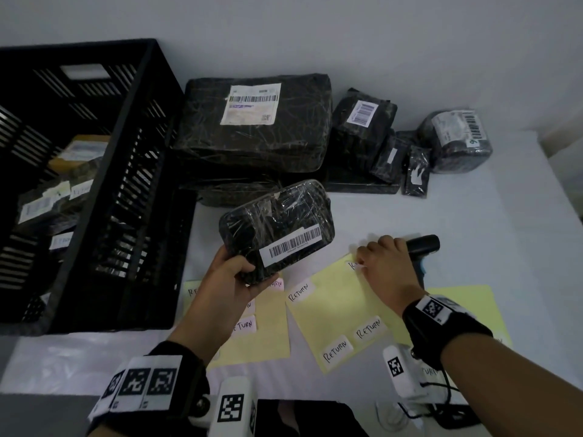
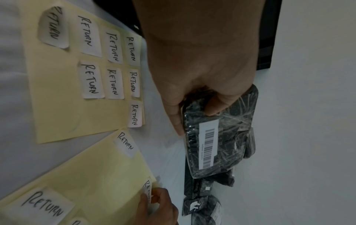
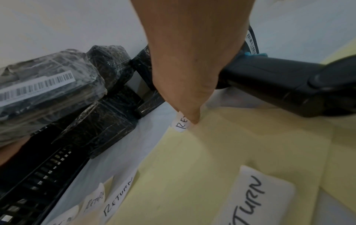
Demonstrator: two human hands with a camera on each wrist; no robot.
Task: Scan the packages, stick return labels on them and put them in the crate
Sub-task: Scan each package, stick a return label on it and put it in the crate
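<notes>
My left hand [image 1: 235,272] grips a small black plastic-wrapped package [image 1: 277,225] by its near end and holds it above the table, barcode strip facing up. The same package [image 2: 219,140] shows in the left wrist view with my thumb on its top. My right hand [image 1: 375,257] pinches the corner of a white RETURN label [image 3: 182,123] at the far tip of a yellow backing sheet [image 1: 334,313]. That label [image 2: 148,190] is partly lifted off the sheet. A black crate [image 1: 104,171] stands at the left with several packages inside.
A black handheld scanner [image 1: 422,246] lies just behind my right hand. Several black wrapped packages [image 1: 255,127] are stacked along the wall behind. More yellow sheets with RETURN labels [image 1: 246,326] lie at the table's near side, beside the crate.
</notes>
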